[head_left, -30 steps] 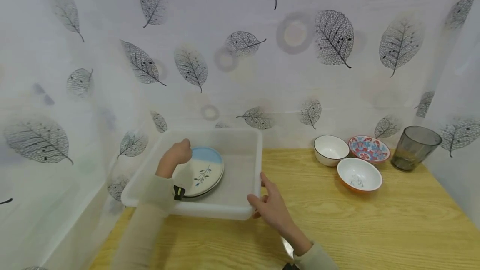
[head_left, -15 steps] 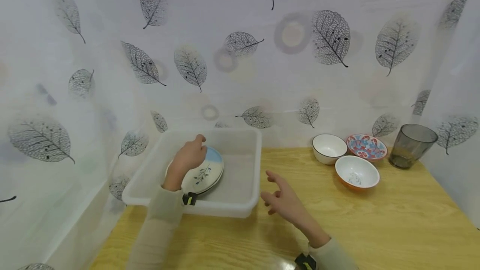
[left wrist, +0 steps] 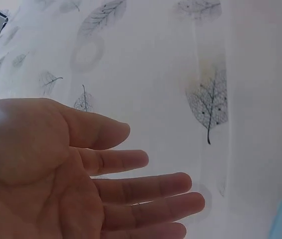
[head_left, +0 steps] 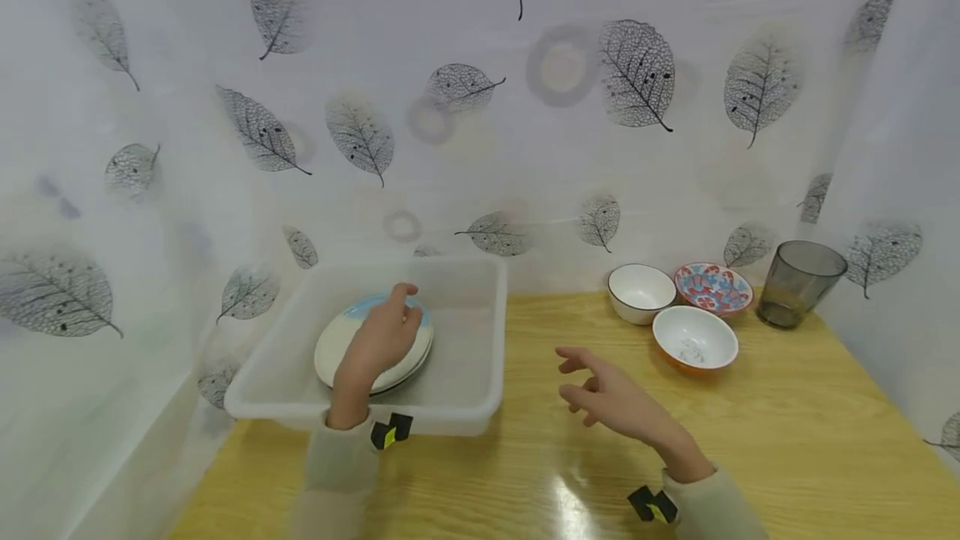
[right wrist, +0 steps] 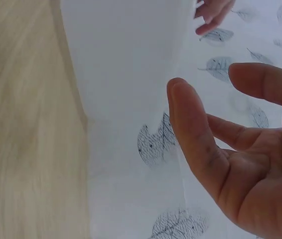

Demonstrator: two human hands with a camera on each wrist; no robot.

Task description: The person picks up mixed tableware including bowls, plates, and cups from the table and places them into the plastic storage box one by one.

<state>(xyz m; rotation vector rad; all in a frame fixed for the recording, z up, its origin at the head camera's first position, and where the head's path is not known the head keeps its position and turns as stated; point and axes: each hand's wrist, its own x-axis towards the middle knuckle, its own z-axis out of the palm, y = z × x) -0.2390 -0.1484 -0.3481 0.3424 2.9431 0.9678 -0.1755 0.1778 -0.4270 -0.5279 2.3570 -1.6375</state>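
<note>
L hand: the L hand is over the tub, above the plates; in the head view it covers a part of them. It holds nothing; whether it touches the top plate, I cannot tell.
L fingers: straight or slightly bent and apart, w/ thumb also away, as the L wrist view shows; palm is bare.
R hand: the R hand is over the bench, btw. the tub and the bowls, and apart from both; nothing is in it.
R fingers: loosely bent, thumb and index w/ a gap btw. them.
Plates: the plates lie stacked inside the tub, more to its L side; the top one is cream w/ a light-blue part at the far edge. Exact no. of plates cannot be told.
Tub: the tub is whitish, approx. rectangular, standing at the L part of the bench, near the curtain.
Bowls: three, in a close group at the R rear: a white bowl w/ dark rim, a red-and-blue patterned bowl to its R, and a white bowl w/ orange outside in front of these two.
Cup: the grey see-through cup stands R of the bowls.
Bench top: yellowish wood grain, w/ a bright reflection near the front.
Curtain print: dark leaves on white.
</note>
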